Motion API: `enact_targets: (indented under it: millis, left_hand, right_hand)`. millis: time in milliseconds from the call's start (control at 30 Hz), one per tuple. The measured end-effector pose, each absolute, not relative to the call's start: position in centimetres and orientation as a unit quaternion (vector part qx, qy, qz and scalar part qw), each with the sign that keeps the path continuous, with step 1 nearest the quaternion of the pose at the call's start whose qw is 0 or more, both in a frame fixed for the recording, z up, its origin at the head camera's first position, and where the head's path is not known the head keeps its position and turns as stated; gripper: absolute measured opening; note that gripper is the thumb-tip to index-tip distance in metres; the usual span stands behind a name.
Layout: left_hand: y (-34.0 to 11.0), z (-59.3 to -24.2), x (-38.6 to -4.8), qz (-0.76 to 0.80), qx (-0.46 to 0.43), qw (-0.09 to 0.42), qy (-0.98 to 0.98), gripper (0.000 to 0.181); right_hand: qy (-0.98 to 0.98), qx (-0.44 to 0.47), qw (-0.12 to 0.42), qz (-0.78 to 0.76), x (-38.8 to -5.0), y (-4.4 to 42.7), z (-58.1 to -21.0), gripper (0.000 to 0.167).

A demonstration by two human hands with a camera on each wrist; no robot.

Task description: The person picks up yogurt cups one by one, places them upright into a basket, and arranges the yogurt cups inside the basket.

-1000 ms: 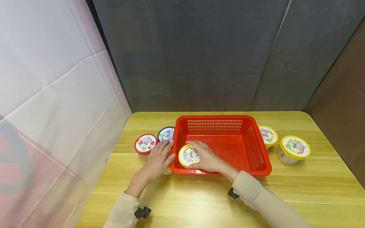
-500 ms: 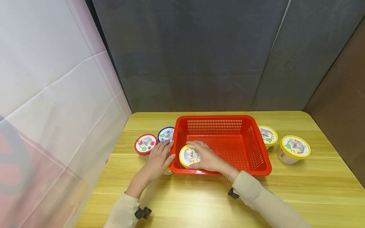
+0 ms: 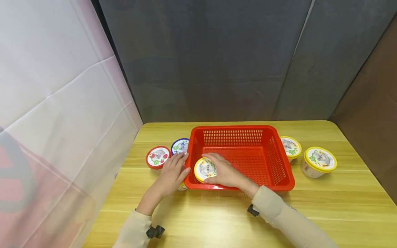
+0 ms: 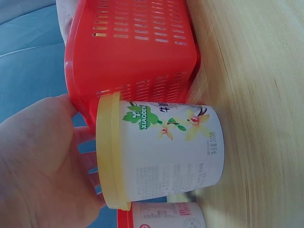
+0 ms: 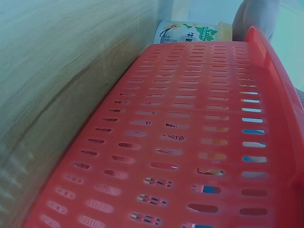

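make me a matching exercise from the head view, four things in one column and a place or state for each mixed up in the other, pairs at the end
Column one
1. right hand
2. red-lidded tub
3. blue-lidded tub
4. basket

Column two
A. has its lid partly hidden by the red rim
B. stands between tubs on its left and right
C. holds a yellow-lidded tub
D. is the tub farthest to the left

Pairs: 1-C, 2-D, 3-A, 4-B
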State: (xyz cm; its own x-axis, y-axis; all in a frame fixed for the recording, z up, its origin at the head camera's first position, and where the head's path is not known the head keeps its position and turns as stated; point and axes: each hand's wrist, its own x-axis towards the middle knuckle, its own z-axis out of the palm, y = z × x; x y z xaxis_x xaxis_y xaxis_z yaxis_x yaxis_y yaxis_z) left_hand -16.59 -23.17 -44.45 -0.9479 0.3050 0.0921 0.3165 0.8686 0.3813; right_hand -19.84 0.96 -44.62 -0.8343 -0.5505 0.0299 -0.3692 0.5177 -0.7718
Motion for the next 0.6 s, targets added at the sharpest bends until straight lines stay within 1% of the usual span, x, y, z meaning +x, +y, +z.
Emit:
enact_targets:
  millis: [200, 600]
  left_hand:
    - [-23.1, -44.4, -16.7, -0.200, -0.164, 0.013, -0.966, 0.061]
    - [-23.3, -44.6, -16.9, -0.205, -0.159, 0.003, -0.966, 0.060]
  right_hand:
    - [0.869, -0.270, 0.093, -0.403, -19.8, 1.3, -44.3, 0.090]
    - [0.891, -0.264, 0.015, -0.369, -19.7, 4.2, -41.9, 0.088]
